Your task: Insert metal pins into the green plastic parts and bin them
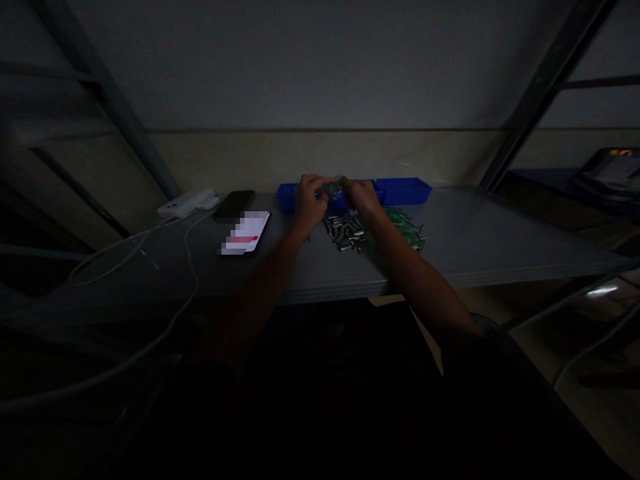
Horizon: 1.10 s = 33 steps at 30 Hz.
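Both hands meet above the far middle of a grey table point(500, 240). My left hand point(310, 200) has its fingers curled and pinched toward my right hand point(361, 197), which is also pinched. Between the fingertips sits a small greenish part point(334, 185), too small and dark to name. Just below the hands lies a pile of small grey metal pieces point(345, 233). To its right lies a heap of small green pieces point(403, 223). Behind the hands stand blue trays point(404, 190).
A lit phone point(246, 232) lies left of the hands, with a dark phone point(234, 203) behind it. A white charger block point(187, 202) with white cables point(187, 267) trails off the left edge. Dark shelf posts point(545, 87) stand at both sides.
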Each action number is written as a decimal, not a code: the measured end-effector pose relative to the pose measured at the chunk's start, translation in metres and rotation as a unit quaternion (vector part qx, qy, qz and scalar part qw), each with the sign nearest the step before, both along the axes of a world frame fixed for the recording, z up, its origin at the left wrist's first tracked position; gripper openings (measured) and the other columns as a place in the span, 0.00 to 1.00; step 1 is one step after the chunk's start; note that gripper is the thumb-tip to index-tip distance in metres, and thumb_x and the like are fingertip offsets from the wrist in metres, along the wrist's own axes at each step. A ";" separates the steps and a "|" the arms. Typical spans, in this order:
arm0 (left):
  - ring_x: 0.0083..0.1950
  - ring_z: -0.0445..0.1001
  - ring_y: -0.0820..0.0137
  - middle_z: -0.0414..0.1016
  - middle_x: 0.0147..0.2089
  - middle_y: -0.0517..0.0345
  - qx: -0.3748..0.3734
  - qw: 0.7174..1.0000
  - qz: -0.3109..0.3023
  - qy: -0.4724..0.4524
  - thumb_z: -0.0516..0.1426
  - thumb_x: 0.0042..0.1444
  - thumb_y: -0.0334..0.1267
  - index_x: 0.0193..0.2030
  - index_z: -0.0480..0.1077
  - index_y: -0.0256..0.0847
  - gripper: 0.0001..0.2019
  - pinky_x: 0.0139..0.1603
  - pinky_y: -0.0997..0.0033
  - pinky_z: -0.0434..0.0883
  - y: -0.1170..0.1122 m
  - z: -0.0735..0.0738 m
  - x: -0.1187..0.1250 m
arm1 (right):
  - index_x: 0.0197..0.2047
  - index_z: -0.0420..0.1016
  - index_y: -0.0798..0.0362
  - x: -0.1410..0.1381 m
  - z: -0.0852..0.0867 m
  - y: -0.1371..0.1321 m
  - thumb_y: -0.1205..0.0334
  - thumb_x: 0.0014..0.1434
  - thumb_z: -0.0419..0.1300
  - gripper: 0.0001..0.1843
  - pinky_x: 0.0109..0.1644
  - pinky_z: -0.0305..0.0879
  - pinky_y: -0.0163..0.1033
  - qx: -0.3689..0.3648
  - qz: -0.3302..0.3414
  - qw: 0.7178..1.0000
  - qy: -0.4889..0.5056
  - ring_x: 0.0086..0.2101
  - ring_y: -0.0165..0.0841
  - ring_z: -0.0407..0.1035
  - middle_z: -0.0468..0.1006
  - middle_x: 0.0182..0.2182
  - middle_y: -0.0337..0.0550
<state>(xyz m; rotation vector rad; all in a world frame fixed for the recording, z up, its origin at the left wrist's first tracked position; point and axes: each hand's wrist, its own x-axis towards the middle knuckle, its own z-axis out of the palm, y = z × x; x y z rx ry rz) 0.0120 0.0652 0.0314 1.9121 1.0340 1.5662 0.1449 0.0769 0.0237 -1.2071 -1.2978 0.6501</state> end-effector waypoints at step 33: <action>0.34 0.73 0.62 0.73 0.25 0.53 -0.283 0.959 -0.015 0.004 0.51 0.58 0.54 0.35 0.74 0.38 0.21 0.34 0.67 0.66 0.006 0.004 -0.004 | 0.35 0.79 0.59 0.002 -0.003 -0.024 0.64 0.50 0.55 0.13 0.38 0.65 0.36 0.035 0.073 0.991 -0.102 0.30 0.32 0.69 0.77 0.27 0.40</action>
